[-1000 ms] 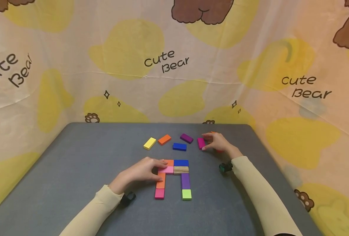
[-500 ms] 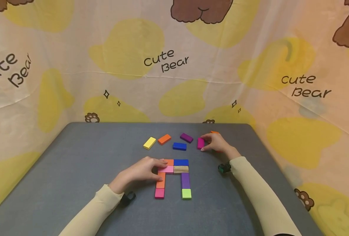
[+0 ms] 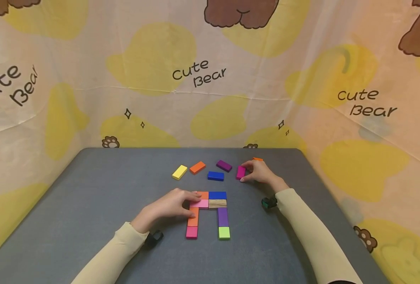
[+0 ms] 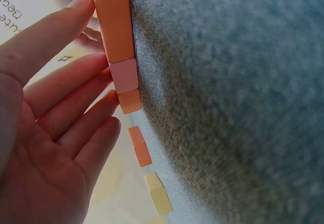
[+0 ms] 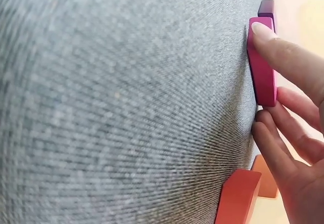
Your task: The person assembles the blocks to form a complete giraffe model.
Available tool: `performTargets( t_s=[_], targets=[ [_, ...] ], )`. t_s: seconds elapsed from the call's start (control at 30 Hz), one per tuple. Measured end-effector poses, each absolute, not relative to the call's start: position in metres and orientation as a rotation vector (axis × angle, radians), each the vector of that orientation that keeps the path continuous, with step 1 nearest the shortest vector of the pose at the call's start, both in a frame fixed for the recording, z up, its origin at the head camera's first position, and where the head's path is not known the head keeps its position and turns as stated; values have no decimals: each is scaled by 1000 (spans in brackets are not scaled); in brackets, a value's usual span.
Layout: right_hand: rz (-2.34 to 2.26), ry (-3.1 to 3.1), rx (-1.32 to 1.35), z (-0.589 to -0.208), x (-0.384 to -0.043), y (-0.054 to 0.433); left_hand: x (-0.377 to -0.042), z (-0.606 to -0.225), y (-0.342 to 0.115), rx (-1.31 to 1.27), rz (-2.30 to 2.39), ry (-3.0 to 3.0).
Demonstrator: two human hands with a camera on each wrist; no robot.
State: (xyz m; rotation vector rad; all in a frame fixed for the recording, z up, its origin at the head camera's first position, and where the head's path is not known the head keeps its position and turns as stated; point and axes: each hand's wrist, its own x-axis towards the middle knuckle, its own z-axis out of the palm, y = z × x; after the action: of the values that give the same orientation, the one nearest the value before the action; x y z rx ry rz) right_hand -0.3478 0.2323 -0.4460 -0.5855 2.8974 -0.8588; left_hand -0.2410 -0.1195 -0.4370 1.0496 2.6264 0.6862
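Note:
In the head view, small coloured blocks lie flat in an arch-like shape. My left hand (image 3: 171,203) rests at its left side, thumb on an orange block (image 3: 193,221) and fingers on a pink block (image 3: 203,204). The left wrist view shows those fingers fairly straight, touching the sides of the orange block (image 4: 115,26) and pink block (image 4: 124,75). Farther back on the right, my right hand (image 3: 261,172) pinches a magenta block (image 3: 240,172) by its ends, between thumb and fingers. In the right wrist view the magenta block (image 5: 263,72) stays at table level.
Loose yellow (image 3: 179,172), orange (image 3: 197,167), purple (image 3: 224,165) and blue (image 3: 216,176) blocks lie behind the shape. A red-orange block (image 5: 238,196) sits close to my right hand. A printed curtain (image 3: 210,118) borders the grey table (image 3: 124,177).
My right thumb and fingers have come onto the ends of the magenta block, and it has turned slightly. The left hand and the arch-shaped blocks have stayed in place.

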Motion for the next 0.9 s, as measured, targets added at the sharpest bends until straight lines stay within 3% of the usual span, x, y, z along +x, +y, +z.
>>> performTargets(
  t_s=[0.9],
  targets=[
    [-992, 2873, -634, -438, -317, 222, -242, -437, -119, 1012, 701, 2617]
  ],
)
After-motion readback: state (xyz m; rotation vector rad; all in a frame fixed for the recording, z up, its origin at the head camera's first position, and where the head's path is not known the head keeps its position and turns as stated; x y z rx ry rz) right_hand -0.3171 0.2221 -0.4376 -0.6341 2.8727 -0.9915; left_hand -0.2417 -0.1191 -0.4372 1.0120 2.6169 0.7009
